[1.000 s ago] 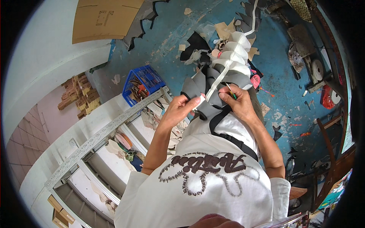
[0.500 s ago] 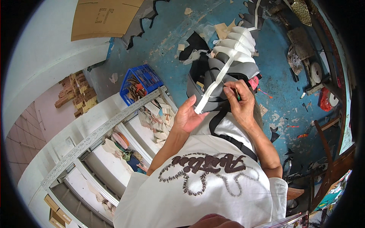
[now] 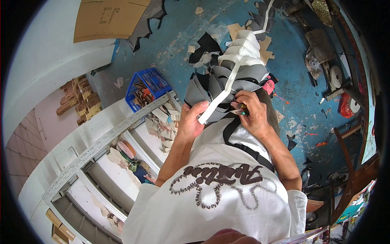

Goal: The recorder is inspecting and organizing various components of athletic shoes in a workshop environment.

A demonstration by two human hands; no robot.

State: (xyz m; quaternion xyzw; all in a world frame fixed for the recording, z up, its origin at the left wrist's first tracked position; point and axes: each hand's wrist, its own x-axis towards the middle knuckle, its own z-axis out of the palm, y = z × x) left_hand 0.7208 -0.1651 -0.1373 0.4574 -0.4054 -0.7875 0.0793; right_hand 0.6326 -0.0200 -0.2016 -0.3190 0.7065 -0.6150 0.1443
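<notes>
Head view: the person holds a bundle of grey cut pieces (image 3: 211, 87) in the upper middle of the frame, above a white shirt (image 3: 215, 203). A white strip (image 3: 227, 87) runs down the bundle, over a fan of white pieces (image 3: 243, 51) at its top. The left hand (image 3: 191, 122) has its fingers clamped on the strip's lower end and the grey edge. The right hand (image 3: 252, 112) has its fingers closed together on a small pen-like tool (image 3: 242, 109) pressed at the bundle. Judging by the layout, the pieces are already gathered and the strip laid along them, but its lower end hangs loose, so the binding or marking looks unfinished. A blue crate (image 3: 158, 81) of scraps sits at centre left on the blue floor (image 3: 292, 73)
</notes>
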